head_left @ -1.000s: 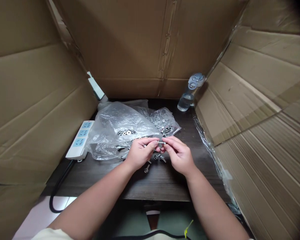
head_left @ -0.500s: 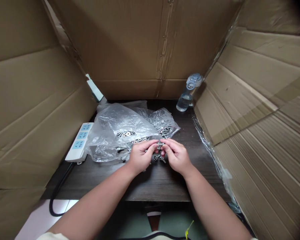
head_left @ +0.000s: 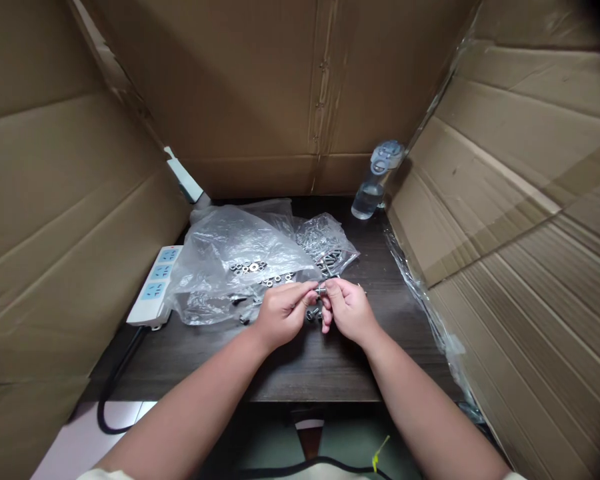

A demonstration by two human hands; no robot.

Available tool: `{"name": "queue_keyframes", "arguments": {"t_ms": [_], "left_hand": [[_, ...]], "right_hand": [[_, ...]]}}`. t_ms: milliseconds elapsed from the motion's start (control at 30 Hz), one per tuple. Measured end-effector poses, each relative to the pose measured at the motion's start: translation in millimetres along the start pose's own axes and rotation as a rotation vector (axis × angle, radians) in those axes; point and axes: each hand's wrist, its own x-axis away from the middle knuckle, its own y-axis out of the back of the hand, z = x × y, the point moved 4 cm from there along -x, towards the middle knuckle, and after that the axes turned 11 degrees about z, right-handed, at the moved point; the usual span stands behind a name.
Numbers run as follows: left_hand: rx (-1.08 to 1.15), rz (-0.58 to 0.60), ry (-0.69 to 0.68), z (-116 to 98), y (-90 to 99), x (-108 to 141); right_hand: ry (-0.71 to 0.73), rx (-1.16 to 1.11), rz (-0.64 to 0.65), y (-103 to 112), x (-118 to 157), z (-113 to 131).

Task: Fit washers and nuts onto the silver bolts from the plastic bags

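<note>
Between the fingertips of both hands is a small metal bolt (head_left: 321, 291), mostly covered by the fingers; whether a nut or washer is on it I cannot make out. My left hand (head_left: 286, 312) pinches it from the left, thumb and index finger closed. My right hand (head_left: 351, 311) grips its other end between thumb and index finger, with the lower fingers curled loosely below. Just beneath the hands, a few loose bolts (head_left: 312, 314) lie on the dark table (head_left: 325, 373). Several nuts and washers (head_left: 253, 267) are spread on a clear plastic bag (head_left: 205, 250) beyond my left hand.
A smaller clear bag of screws (head_left: 320, 233) lies behind the hands. At the left is a white power strip (head_left: 149, 301) with a black cable (head_left: 111, 380). A water bottle (head_left: 369, 197) stands at the back right. Cardboard walls (head_left: 250, 87) enclose the table on three sides.
My right hand has shifted its grip: its thumb now lies over the bolt's right end and its lower fingers have opened downward. My left hand stays nearly in place. The view has shifted slightly.
</note>
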Motion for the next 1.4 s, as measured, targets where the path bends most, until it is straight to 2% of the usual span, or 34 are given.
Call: {"name": "queue_keyframes", "arguments": {"t_ms": [167, 300, 433, 533, 667, 800, 900, 1067, 1400], "left_hand": [[0.013, 0.004, -0.015, -3, -2.8, 0], [0.083, 0.006, 0.109, 0, -3.3, -2], [0.234, -0.026, 0.301, 7, -3.2, -1], [0.352, -0.055, 0.370, 11, -3.3, 1], [0.315, -0.030, 0.321, 10, -3.4, 1], [0.183, -0.042, 0.240, 6, -2.1, 0], [0.170, -0.044, 0.246, 5, -2.4, 0], [0.247, -0.088, 0.335, 8, 0.1, 0], [0.209, -0.093, 0.252, 4, 0.9, 2]], "right_hand": [[-0.125, -0.027, -0.050, -1, -2, -7], [-0.188, -0.055, -0.047, 4, -4, -13], [-0.080, -0.141, -0.019, 12, -3, -5], [0.052, -0.136, 0.040, 8, -1, 6], [0.098, -0.036, 0.020, 4, 1, 11], [-0.011, 0.060, 0.051, 5, 0, 2], [-0.071, -0.010, 0.045, 9, -1, -3], [0.103, -0.115, 0.039, 9, 1, 9], [0.331, 0.145, -0.044, 5, 8, 19]]}}
